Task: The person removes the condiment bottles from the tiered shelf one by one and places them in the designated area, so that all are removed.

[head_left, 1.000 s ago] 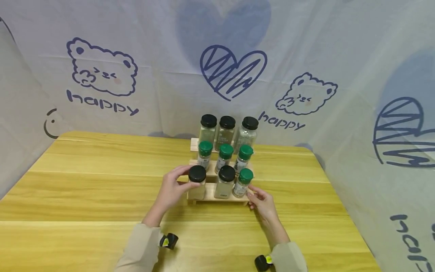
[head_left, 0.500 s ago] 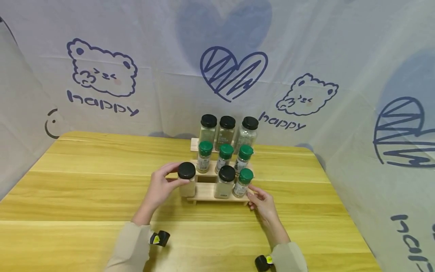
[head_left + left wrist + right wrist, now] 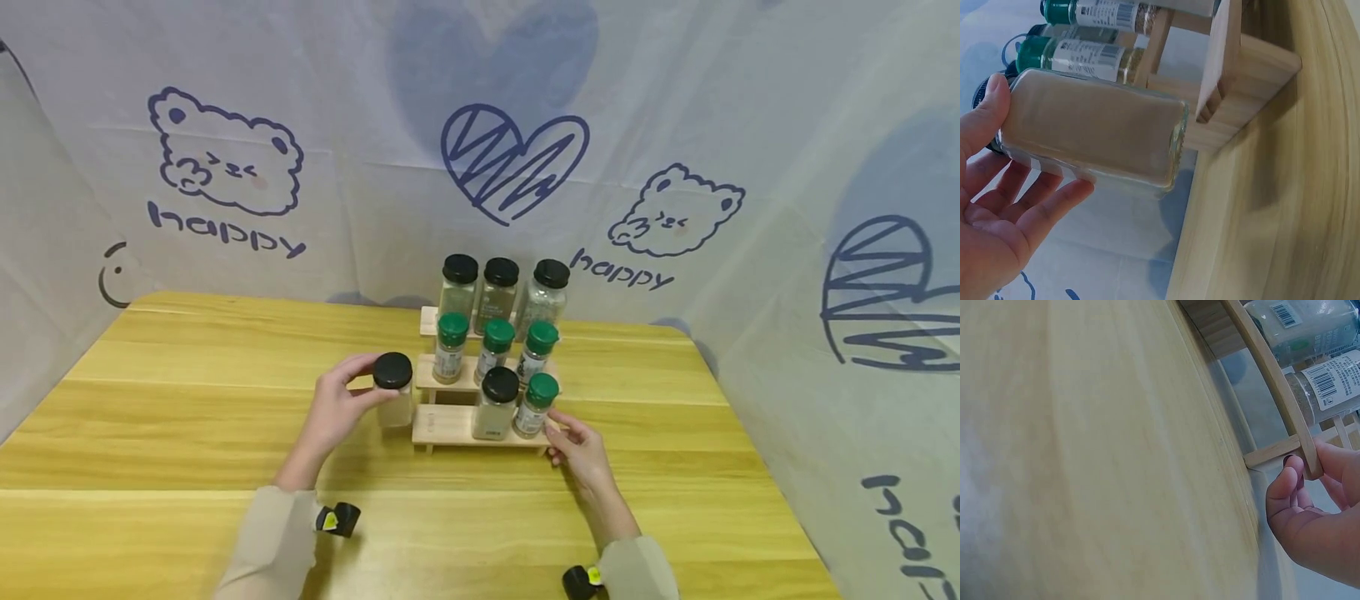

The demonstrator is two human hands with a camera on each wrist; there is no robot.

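Left hand outermost on its side, thumb and fingers pinching the glass jar high, near its black cap, spread only as wide as the jar. Jar sits on the inner side of that hand, before the palm; long axis about upright, parallel to the shelved bottles. Left wrist view: base looks off the table, by how much cannot tell. Next rightward, just beside the jar and apart from it, the lowest tier of the wooden rack, its left end bare; that stretch lies between the left hand and the shelved jar. Then the green-topped bottle, nearest the right hand. Farther from both hands, the middle-row bottles and, behind them, the back-row jars. Right hand: thumb and finger drawn close, pinching the board at the tier's right end; well apart from the held jar. Left hand clearly the nearer to the jar, with the bare end to its right and the right hand at the opposite end
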